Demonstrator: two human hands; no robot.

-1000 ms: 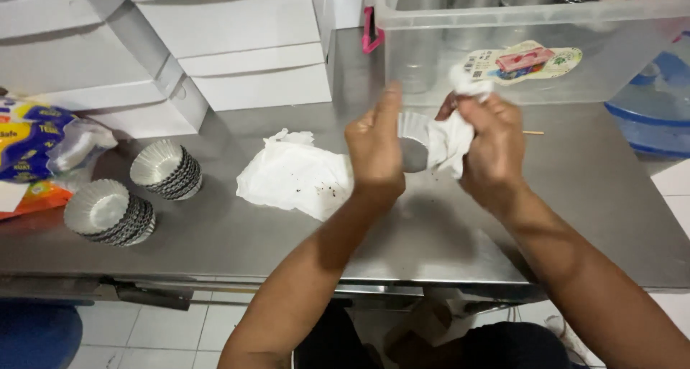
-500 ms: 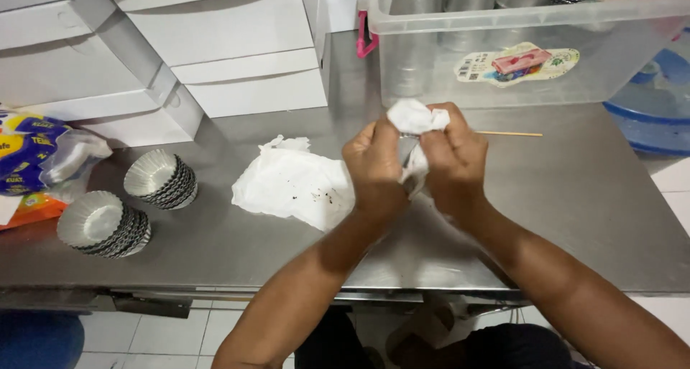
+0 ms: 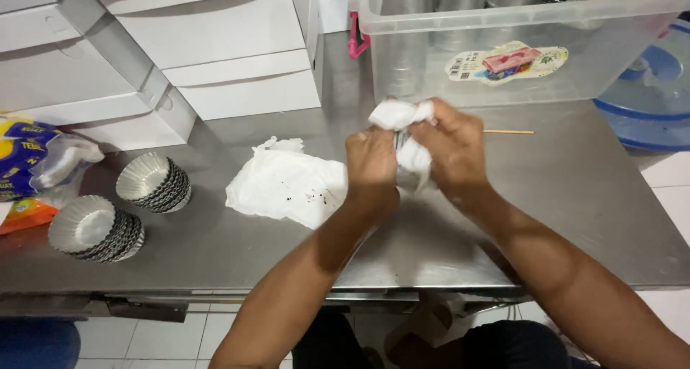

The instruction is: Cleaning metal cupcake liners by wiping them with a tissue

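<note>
White cardboard boxes [image 3: 208, 49] are stacked along the back left of the grey steel worktop [image 3: 575, 196]. At the far left edge lies a blue and yellow plastic packet [image 3: 25, 153] with a clear bag beside it, and an orange packet [image 3: 21, 214] just below. A clear plastic storage tub [image 3: 517, 53] with a pink clasp stands at the back right; on its front wall is an oval label in cream, pink and green [image 3: 507, 61]. Right of the tub, off the worktop, is a blue-rimmed round lid [image 3: 650, 99].

Above the middle of the worktop, the left hand [image 3: 370, 169] and the right hand [image 3: 453, 153] are both closed around a crumpled white cloth [image 3: 402, 125] wrapped over a small fluted metal mould [image 3: 401, 140], of which only a dark sliver shows between the fingers. The cloth bunches out above the knuckles and hangs down between the palms.

Just left of the hands a flattened white paper towel with dark specks [image 3: 287, 186] lies on the worktop. Further left stand two stacks of fluted metal tart moulds [image 3: 154, 182], one nearer the front edge. A thin wooden skewer [image 3: 509, 132] lies right of the hands, apart from them.
</note>
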